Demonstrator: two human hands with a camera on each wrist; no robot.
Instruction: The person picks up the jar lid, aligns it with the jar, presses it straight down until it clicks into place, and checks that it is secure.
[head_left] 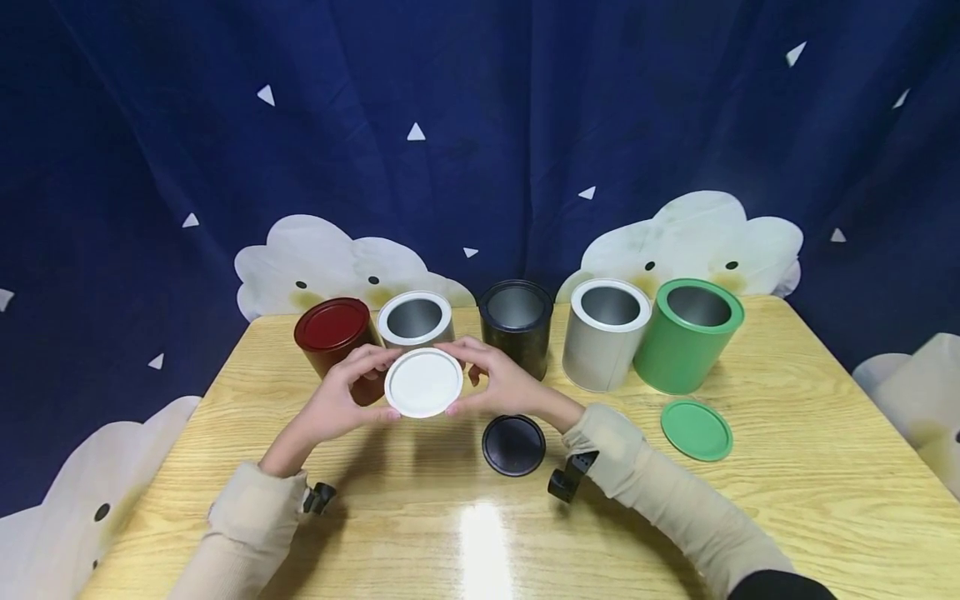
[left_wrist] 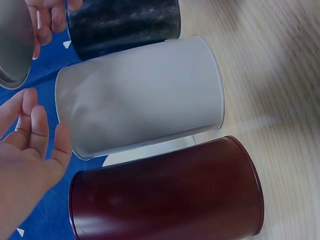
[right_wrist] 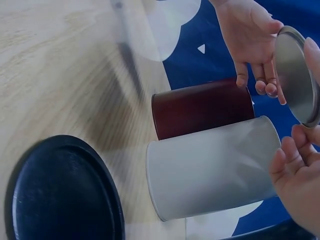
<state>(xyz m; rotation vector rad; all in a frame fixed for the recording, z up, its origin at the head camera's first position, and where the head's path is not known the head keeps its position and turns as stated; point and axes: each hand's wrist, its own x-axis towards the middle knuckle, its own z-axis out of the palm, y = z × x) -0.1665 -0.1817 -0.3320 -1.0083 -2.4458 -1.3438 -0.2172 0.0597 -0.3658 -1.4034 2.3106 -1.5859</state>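
A round white can lid (head_left: pixel 423 383) is held up above the table between both hands. The left hand (head_left: pixel 339 404) pinches its left edge with thumb and fingers, and the right hand (head_left: pixel 504 382) pinches the right edge. In the right wrist view, the lid's grey metal underside (right_wrist: pixel 295 75) shows. Just behind the lid stands an uncovered white can (left_wrist: pixel 142 95), upright, its lower front hidden in the head view. To its left, near the left hand, is a red can (head_left: pixel 333 325) with a red lid on top.
Further right in the row stand an uncovered black can (head_left: pixel 528 354), another uncovered white can (head_left: pixel 600 354) and an uncovered green can (head_left: pixel 678 354). A black lid (head_left: pixel 513 446) and a green lid (head_left: pixel 696 430) lie on the wooden table (head_left: pixel 405 533). A dark blue curtain (head_left: pixel 480 100) hangs behind.
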